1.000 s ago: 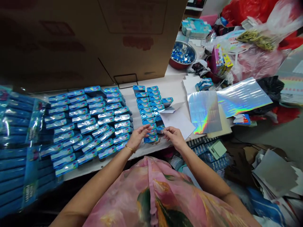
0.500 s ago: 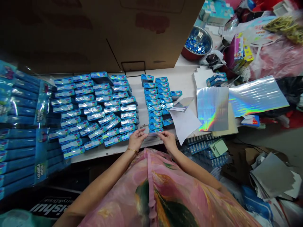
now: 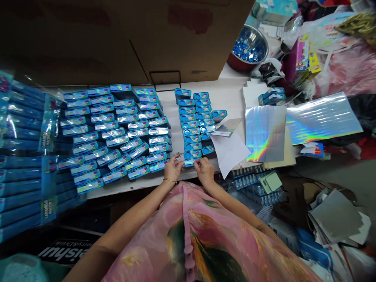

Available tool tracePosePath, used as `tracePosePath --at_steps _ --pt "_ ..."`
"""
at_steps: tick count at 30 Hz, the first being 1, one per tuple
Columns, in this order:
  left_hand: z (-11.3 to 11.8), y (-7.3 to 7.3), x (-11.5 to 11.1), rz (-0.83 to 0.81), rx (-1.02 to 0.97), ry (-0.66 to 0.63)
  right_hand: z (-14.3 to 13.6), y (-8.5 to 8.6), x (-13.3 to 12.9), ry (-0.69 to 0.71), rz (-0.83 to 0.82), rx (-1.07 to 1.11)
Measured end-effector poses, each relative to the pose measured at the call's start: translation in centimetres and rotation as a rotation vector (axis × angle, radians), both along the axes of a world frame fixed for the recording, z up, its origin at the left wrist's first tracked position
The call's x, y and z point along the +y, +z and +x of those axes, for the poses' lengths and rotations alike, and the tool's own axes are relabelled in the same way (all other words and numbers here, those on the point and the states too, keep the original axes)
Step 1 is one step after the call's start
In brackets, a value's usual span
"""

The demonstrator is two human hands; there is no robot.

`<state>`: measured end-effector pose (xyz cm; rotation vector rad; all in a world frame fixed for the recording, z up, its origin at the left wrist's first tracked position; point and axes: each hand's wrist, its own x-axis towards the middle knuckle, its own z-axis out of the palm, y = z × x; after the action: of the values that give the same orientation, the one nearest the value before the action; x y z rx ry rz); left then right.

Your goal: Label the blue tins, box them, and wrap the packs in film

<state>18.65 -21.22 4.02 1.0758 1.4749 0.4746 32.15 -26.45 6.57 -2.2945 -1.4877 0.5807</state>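
Observation:
My left hand point(image 3: 174, 168) and my right hand point(image 3: 205, 170) meet at the front end of a double column of blue boxes point(image 3: 192, 139). Between their fingertips is the nearest blue box point(image 3: 189, 163), with my fingers closed at its left and right ends. Several boxes in this column show round recesses on top. A larger group of shiny-topped blue boxes point(image 3: 113, 133) stands to the left. Right of the column lie a white sheet point(image 3: 232, 154) and a small silvery sheet point(image 3: 227, 128), partly over some boxes.
A large cardboard box point(image 3: 117, 43) rises behind the table point(image 3: 172, 113). Holographic sheets point(image 3: 266, 131) lie at the right. Beyond them are a metal bowl point(image 3: 253, 43) of small blue pieces and pink plastic bags point(image 3: 343, 66). Wrapped blue packs point(image 3: 20, 172) stand far left.
Both hands have closed in on the nearest box's ends. The thin clear strip earlier stretched between my fingers no longer shows there. The view has shifted slightly.

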Motion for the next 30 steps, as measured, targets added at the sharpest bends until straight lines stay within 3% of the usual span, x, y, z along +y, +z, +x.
tracePosePath --at_steps 7,12,14,16,18,20,24,27,30 --pt "0.2 -0.7 -0.5 -0.045 0.032 -0.001 1.1 1.0 -0.8 0.353 -0.075 -0.306" --pt "0.4 0.9 0.5 0.19 0.098 -0.018 2.1 1.1 -1.6 0.556 -0.067 -0.331" --pt "1.7 2.0 2.0 0.288 0.054 -0.018 3.3 2.4 -1.2 0.52 0.059 -0.279" --pt "4.0 3.1 3.8 0.292 -0.035 -0.029 5.3 4.3 0.3 0.336 0.255 -0.237" --pt "7.0 4.0 5.7 0.211 -0.121 -0.03 8.2 6.1 2.6 0.081 0.42 -0.219" --pt "10.3 4.6 7.1 0.058 -0.208 -0.026 11.1 6.9 5.1 -0.046 0.462 -0.178" --pt "15.1 4.6 7.8 -0.26 -0.39 -0.017 14.6 5.3 6.7 -0.027 0.323 -0.062" --pt "16.3 4.0 7.5 -0.267 -0.396 0.121 14.9 4.2 5.7 0.044 0.246 -0.163" --pt "16.1 3.9 7.1 -0.24 -0.417 0.134 15.0 4.7 6.1 0.171 0.229 -0.304"
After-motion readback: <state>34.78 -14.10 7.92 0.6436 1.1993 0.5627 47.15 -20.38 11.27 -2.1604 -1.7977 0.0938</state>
